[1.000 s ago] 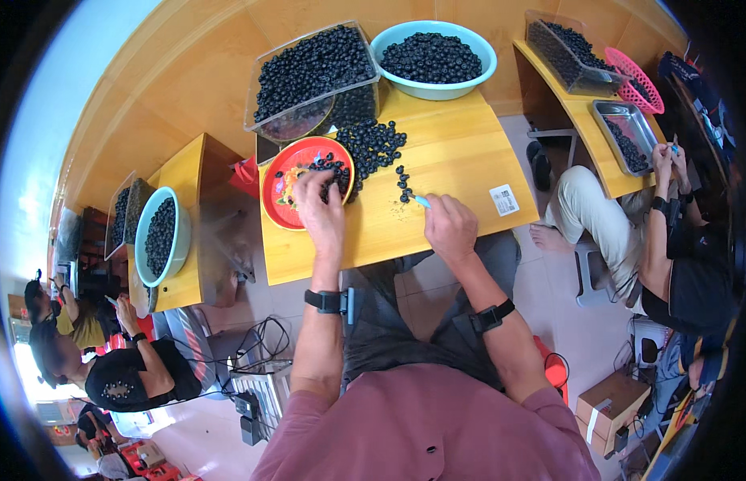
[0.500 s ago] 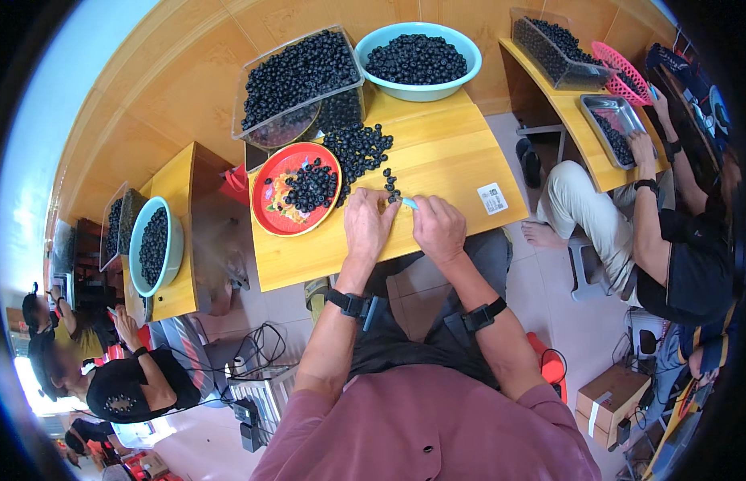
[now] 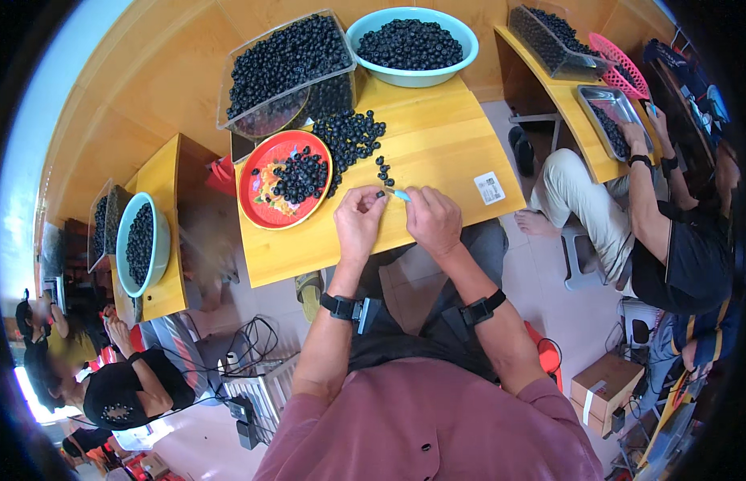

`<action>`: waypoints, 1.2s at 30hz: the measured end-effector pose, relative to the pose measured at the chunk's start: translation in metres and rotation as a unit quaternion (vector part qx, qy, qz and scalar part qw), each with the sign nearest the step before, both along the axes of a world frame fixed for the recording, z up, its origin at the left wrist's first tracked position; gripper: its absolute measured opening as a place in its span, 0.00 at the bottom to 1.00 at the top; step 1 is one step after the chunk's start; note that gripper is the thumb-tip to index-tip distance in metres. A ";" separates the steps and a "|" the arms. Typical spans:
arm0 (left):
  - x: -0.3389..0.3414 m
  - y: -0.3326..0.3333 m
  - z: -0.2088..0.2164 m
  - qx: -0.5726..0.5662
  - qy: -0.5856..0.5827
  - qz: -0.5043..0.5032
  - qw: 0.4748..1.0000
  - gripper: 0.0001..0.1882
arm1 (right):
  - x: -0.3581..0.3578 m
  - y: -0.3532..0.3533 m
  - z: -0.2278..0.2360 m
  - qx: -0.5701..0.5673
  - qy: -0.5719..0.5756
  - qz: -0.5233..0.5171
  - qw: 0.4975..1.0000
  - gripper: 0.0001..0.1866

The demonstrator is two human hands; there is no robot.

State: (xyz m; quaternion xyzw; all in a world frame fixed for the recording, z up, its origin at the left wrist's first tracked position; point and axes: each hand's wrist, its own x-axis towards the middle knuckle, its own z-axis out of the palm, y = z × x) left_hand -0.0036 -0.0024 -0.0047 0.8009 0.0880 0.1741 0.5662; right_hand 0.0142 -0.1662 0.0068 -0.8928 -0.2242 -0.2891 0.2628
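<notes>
- L hand (image 3: 359,224): grip pinched on 1 dark berry (image 3: 380,194), over worktop (image 3: 437,128) nr front edge.
- R hand (image 3: 434,220): grip closed round lt-blue tool (image 3: 402,195), tip nr berry; contact can't tell.
- Red plate (image 3: 264,215) w/ berry pile (image 3: 302,175): L side.
- Loose berries (image 3: 353,136): beside plate.

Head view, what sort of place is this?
Probably a shared workroom. A wooden desk carries a clear bin and a pale blue basin heaped with dark round pieces; a co-worker sits at a similar desk to the right.
</notes>
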 end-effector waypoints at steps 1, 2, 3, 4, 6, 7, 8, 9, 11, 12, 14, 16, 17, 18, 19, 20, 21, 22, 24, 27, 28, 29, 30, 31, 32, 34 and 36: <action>0.001 0.002 -0.002 -0.012 -0.016 0.002 1.000 0.09 | 0.000 0.001 0.001 -0.001 0.001 0.002 1.000 0.04; 0.001 0.002 -0.002 -0.026 -0.031 0.002 0.999 0.09 | 0.000 0.001 0.001 -0.002 -0.003 0.008 1.000 0.03; 0.001 0.002 -0.002 -0.027 -0.030 0.002 0.999 0.09 | 0.000 0.000 0.001 -0.002 -0.007 0.013 1.000 0.03; 0.000 0.002 -0.002 -0.006 -0.041 -0.006 0.999 0.09 | -0.001 0.000 0.002 -0.004 -0.006 0.013 1.000 0.03; -0.001 0.000 0.001 0.014 -0.050 -0.015 0.999 0.10 | -0.001 -0.002 0.001 -0.023 0.000 0.022 0.999 0.03; -0.001 -0.001 0.003 0.001 -0.036 -0.020 0.999 0.10 | -0.001 -0.002 0.001 -0.024 0.001 0.022 0.999 0.03; -0.002 0.000 0.003 -0.010 -0.022 -0.023 0.999 0.11 | 0.000 -0.001 0.001 -0.021 -0.007 0.028 0.999 0.03; -0.002 0.000 0.003 -0.010 -0.022 -0.023 0.999 0.11 | 0.000 0.000 0.001 -0.019 -0.014 0.033 0.999 0.04; -0.001 0.000 0.003 -0.033 -0.036 -0.027 0.998 0.12 | -0.001 0.000 0.001 -0.023 -0.010 0.033 0.999 0.04; -0.001 0.000 0.003 -0.033 -0.036 -0.026 0.998 0.12 | -0.001 0.000 0.001 -0.028 -0.005 0.033 0.999 0.04; -0.001 -0.002 0.005 -0.031 -0.045 -0.021 0.998 0.14 | -0.001 0.000 0.001 -0.028 -0.005 0.034 0.999 0.04; -0.002 -0.004 0.007 -0.015 -0.047 -0.025 0.998 0.14 | 0.000 -0.001 0.000 -0.029 -0.006 0.034 0.999 0.04; -0.002 -0.003 0.007 0.003 -0.049 -0.027 0.998 0.14 | 0.000 0.000 0.000 -0.028 -0.007 0.036 0.999 0.04; -0.002 -0.003 0.007 0.003 -0.049 -0.026 0.998 0.14 | 0.000 0.000 0.000 -0.026 -0.008 0.037 0.999 0.04; -0.002 -0.002 0.006 0.000 -0.052 -0.026 0.998 0.14 | 0.000 0.001 -0.001 -0.026 -0.007 0.037 0.999 0.04; -0.002 -0.002 0.007 -0.005 -0.055 -0.027 0.998 0.14 | 0.000 0.000 0.000 -0.026 -0.005 0.037 0.999 0.04; -0.002 -0.003 0.007 -0.005 -0.055 -0.027 0.998 0.14 | 0.000 0.000 0.000 -0.027 -0.003 0.037 0.999 0.04; -0.002 -0.003 0.007 -0.005 -0.053 -0.028 0.998 0.14 | 0.000 0.000 0.000 -0.027 -0.003 0.036 0.999 0.04; -0.002 -0.003 0.005 -0.005 -0.051 -0.027 0.998 0.14 | 0.001 0.000 0.000 -0.023 -0.003 0.038 0.999 0.03; -0.002 -0.002 0.001 -0.035 -0.048 -0.023 0.998 0.13 | 0.001 0.001 0.000 -0.019 -0.003 0.038 0.999 0.03; -0.002 -0.002 -0.001 -0.067 -0.041 -0.025 0.997 0.13 | 0.001 0.001 0.000 -0.019 -0.003 0.038 0.999 0.03; -0.002 -0.002 -0.001 -0.100 -0.033 -0.028 0.994 0.13 | 0.001 0.001 0.000 -0.016 -0.003 0.037 0.999 0.03; -0.002 -0.003 -0.001 -0.100 -0.032 -0.029 0.994 0.13 | 0.002 0.001 0.000 -0.014 -0.003 0.037 0.999 0.03; -0.002 -0.003 0.000 -0.111 -0.031 -0.032 0.993 0.12 | 0.001 0.001 0.000 -0.014 -0.002 0.036 0.999 0.03; -0.003 -0.002 -0.002 -0.122 -0.030 -0.034 0.992 0.12 | 0.001 0.001 0.000 -0.017 0.008 0.018 1.000 0.03; -0.004 0.000 -0.004 -0.137 -0.030 -0.031 0.990 0.12 | 0.001 0.002 0.001 -0.021 0.019 0.001 1.000 0.03; -0.005 0.001 -0.005 -0.152 -0.030 -0.028 0.988 0.13 | 0.001 0.003 0.001 -0.023 0.021 0.002 1.000 0.03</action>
